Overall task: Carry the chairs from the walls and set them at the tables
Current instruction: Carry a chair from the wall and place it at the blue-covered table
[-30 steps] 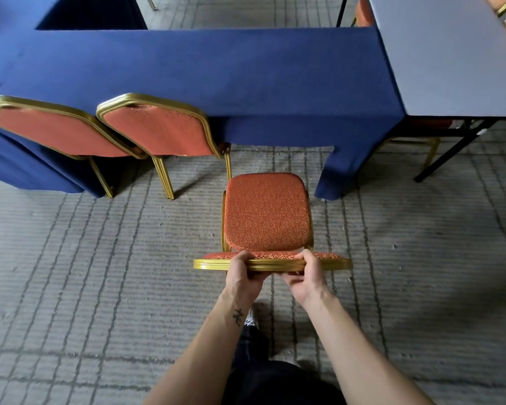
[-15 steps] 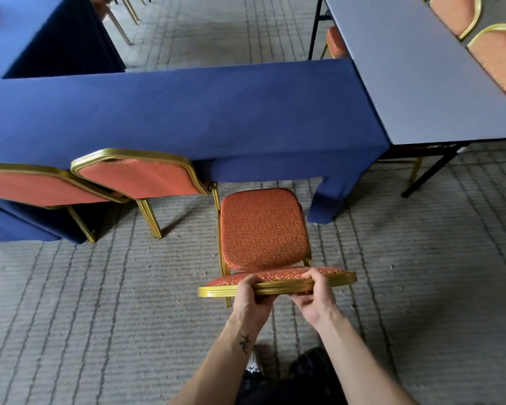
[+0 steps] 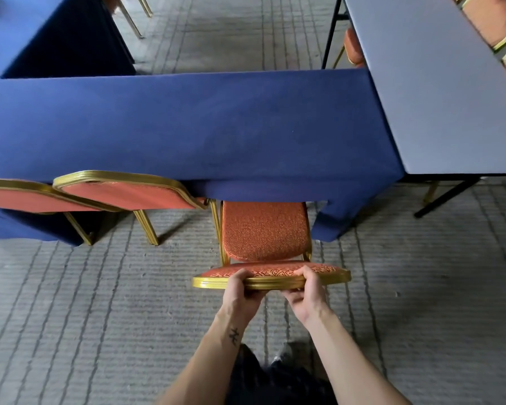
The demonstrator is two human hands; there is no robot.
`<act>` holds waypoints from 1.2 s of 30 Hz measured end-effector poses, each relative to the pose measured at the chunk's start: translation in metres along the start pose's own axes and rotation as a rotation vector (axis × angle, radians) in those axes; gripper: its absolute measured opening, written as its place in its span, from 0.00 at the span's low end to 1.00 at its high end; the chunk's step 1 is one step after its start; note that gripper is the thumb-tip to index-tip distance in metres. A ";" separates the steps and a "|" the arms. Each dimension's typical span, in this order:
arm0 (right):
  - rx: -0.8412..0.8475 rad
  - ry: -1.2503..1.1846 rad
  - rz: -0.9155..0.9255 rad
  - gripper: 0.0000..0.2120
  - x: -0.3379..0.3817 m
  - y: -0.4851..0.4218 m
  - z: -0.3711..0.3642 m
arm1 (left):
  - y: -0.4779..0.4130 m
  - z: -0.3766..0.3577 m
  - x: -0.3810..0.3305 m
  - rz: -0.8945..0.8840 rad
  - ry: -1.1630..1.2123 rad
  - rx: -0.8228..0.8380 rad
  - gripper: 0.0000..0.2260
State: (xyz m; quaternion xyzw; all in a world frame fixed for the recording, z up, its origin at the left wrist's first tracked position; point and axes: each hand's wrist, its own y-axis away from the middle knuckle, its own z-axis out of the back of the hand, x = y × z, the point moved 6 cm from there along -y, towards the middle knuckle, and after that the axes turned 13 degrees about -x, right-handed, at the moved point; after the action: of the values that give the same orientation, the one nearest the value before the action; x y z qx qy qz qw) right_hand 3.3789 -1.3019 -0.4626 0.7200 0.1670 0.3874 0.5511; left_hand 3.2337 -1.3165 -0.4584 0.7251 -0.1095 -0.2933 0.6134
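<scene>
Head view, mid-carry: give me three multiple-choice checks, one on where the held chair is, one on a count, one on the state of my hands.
1. Where is the seat front of the held chair?
A) out on open carpet
B) under the edge of the blue-clothed table
C) on top of the table

2. How many other orange chairs stand at that table, left of the held chair?
A) none
B) two
C) four

3. What are the left hand and right hand doing?
A) both grip the backrest's gold top rail
B) only the left grips
C) both hang free

Key:
1. B, the cloth's edge covers the seat front.
2. B, two backrests show side by side.
3. A, the fingers of both hands curl round the rail.
</scene>
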 end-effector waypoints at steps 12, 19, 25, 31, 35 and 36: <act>0.031 0.016 -0.021 0.09 0.067 -0.045 -0.067 | -0.040 -0.081 -0.046 0.016 0.065 -0.018 0.03; 0.016 0.019 -0.016 0.04 0.096 -0.073 -0.116 | -0.062 -0.124 -0.089 -0.003 0.036 -0.012 0.03; 0.021 0.012 0.025 0.07 0.124 -0.095 -0.143 | -0.069 -0.161 -0.111 -0.053 0.006 0.001 0.05; 0.036 -0.019 0.043 0.09 0.142 -0.113 -0.171 | -0.086 -0.185 -0.129 -0.013 0.005 -0.001 0.07; 0.083 -0.046 0.052 0.02 0.154 -0.121 -0.187 | -0.096 -0.202 -0.140 -0.010 0.013 0.014 0.06; 0.070 -0.054 0.054 0.02 0.155 -0.124 -0.190 | -0.097 -0.205 -0.144 -0.010 0.014 0.006 0.05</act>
State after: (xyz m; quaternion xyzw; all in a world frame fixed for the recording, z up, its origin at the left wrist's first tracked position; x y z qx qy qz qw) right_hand 3.3609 -1.0307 -0.5016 0.7532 0.1462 0.3764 0.5193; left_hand 3.2134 -1.0512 -0.4940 0.7293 -0.1026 -0.2910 0.6107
